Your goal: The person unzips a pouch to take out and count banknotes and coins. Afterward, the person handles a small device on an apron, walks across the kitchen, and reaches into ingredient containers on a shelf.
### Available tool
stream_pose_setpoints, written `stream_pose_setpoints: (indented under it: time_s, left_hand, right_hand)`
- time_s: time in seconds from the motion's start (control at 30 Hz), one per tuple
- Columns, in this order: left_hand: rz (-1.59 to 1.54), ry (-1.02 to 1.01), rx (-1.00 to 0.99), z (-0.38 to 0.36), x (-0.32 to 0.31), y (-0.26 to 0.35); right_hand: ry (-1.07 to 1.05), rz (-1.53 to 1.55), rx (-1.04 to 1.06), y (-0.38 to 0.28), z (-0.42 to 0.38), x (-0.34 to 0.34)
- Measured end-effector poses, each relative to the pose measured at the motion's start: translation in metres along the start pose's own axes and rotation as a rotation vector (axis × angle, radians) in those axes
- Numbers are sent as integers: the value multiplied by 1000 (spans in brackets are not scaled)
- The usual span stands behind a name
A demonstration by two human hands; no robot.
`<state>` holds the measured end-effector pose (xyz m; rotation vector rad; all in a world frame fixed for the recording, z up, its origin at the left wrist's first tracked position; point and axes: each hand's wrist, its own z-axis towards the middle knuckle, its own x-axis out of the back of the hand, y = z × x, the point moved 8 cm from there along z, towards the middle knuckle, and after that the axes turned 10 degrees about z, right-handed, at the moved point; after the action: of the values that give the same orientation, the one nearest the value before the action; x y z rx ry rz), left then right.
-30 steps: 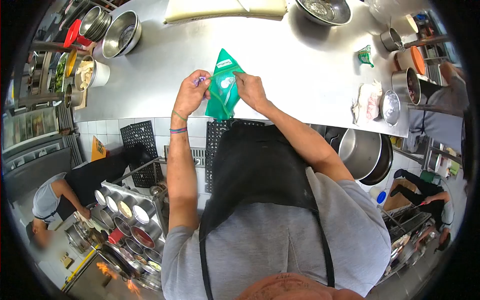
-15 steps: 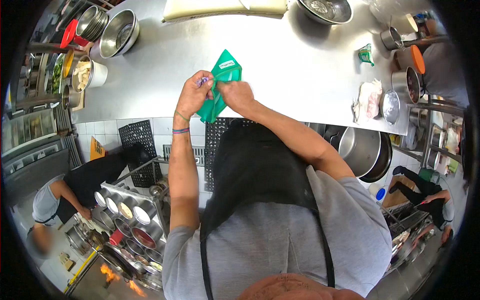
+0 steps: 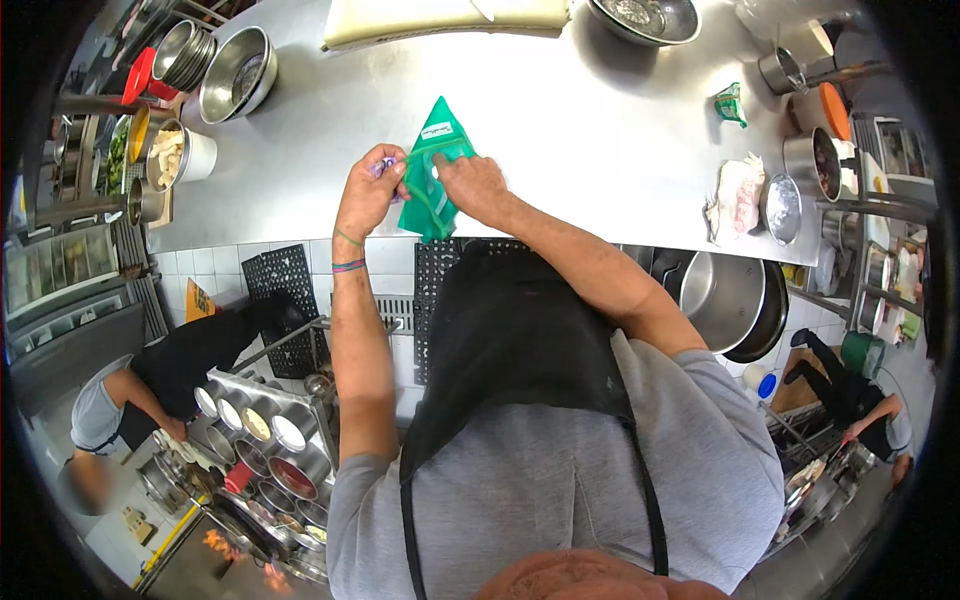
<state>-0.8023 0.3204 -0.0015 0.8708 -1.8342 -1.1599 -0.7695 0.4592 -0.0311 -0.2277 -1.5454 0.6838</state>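
Note:
A green triangular bag (image 3: 436, 125) with a white label lies at the near part of the steel table, its lower corner hanging over the edge. My left hand (image 3: 368, 192) is closed at the bag's left side, pinching its edge, with a small purple-and-white item (image 3: 382, 167) between the fingers. My right hand (image 3: 474, 185) rests over the bag's right side, its fingers bent down at the bag's opening; the fingertips are partly hidden, and what they hold cannot be made out.
The steel table (image 3: 590, 140) bears a pale cutting board (image 3: 440, 22), metal bowls (image 3: 238, 75), a white tub (image 3: 182, 155), a green packet (image 3: 730, 103) and a plastic-wrapped item (image 3: 738, 198). Co-workers (image 3: 105, 400) stand at stoves behind, left and right; flames show at left.
My left hand has moved slightly left, away from my right hand. The bag's opening is spread wider between them, and the bag has shifted a little left.

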Motion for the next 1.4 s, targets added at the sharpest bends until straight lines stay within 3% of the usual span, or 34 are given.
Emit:
stream_pose_setpoints:
  time_s: [0.1,0.4,0.53,0.63,0.73,0.87,0.97,1.07,1.1,1.2,1.4]
  left_hand:
    - [-22,-2,-1,-3,-2,2]
    - [32,4,4,2,-14,-4]
    - [40,6,25,9,-22,-5]
    - [38,14,24,12,-20,-7]
    - [6,6,12,13,-18,-10]
    - [-67,-8,7,7,-12,-8]
    - [-157,10,-23,11,-7,-14]
    - [-190,29,-29,12,-6,-9]
    - [-196,23,-25,13,-7,-9]
    - [-179,17,-10,13,-7,-11]
    - [-124,39,23,13,-13,-15]
  right_hand:
    - [-83,30,-82,9,3,-1]
    - [103,867,-338,57,6,12]
    - [132,1193,-344,60,5,5]
    - [-70,1614,-573,61,-15,2]
    - [-184,2146,-584,59,-36,6]
    - [-129,2109,-745,65,-61,-5]
    - [-145,2042,-691,66,-66,-14]
    - [-108,1546,-594,51,-59,0]
    - [87,1132,-322,47,-45,3]
    - [226,493,-109,14,-33,13]
    - [143,307,-269,9,-29,-10]
